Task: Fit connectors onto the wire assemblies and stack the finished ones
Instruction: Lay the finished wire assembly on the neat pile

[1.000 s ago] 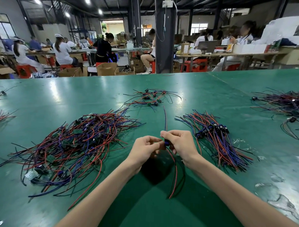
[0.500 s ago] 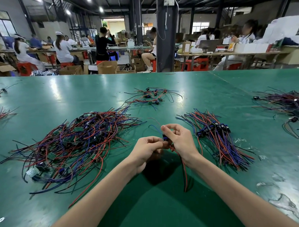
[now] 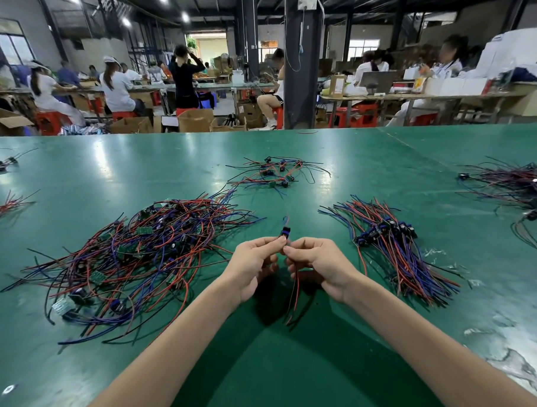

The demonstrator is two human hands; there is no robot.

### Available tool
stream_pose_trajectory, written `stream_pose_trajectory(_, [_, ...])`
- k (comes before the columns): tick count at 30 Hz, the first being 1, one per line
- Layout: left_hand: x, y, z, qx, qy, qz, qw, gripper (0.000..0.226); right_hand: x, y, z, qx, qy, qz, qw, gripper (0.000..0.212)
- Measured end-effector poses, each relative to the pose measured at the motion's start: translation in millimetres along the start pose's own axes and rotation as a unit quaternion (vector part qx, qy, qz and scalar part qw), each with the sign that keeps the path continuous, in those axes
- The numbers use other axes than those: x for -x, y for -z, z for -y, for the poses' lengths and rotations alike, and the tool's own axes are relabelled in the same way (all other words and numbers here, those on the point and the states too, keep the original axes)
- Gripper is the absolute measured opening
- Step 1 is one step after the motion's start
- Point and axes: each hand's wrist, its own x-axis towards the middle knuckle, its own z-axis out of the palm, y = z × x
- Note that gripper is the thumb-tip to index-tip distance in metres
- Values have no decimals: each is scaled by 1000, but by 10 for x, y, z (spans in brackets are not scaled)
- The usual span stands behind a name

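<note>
Both hands meet over the green table (image 3: pixel 315 374) near its front middle. My left hand (image 3: pixel 253 264) and my right hand (image 3: pixel 315 264) pinch one small dark blue connector (image 3: pixel 284 232) between their fingertips. It stands upright, with short wire ends sticking up from its top. Its red and dark wires (image 3: pixel 293 292) hang down between my wrists to the table. A big tangled pile of loose red, blue and black wire assemblies (image 3: pixel 135 259) lies to the left. A tidy aligned stack of assemblies with connectors (image 3: pixel 391 245) lies to the right.
A small scatter of assemblies (image 3: pixel 274 173) lies further back at the centre. Another heap (image 3: pixel 520 189) sits at the far right, and a few stray wires (image 3: pixel 2 204) at the left edge. Beyond the table, people work at other benches among cardboard boxes.
Both hands rose slightly and turned the connector upright between the fingertips. The hanging wires swung in under the hands.
</note>
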Motion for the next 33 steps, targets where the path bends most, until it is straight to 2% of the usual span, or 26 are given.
stream_pose_trajectory(4, [-8, 12, 3, 2, 7, 4, 1000, 13, -1, -14, -23, -6, 12, 2, 1000, 9])
stream_pose_trajectory(10, [-5, -2, -9, 59, 23, 8, 998, 12, 24, -42, -41, 14, 7, 22, 1000, 17])
stream_pose_trajectory(13, [8, -10, -37, 86, 27, 4, 996, 13, 39, -61, -34, 3, 10, 33, 999, 14])
stream_pose_trajectory(27, [-28, 28, -68, 90, -27, -76, 993, 13, 91, -65, 2, 25, -34, 82, 996, 9])
stream_pose_trajectory(33, [-69, 99, -82, 173, -36, -97, 980, 12, 161, -122, -29, 167, 39, 130, 977, 10])
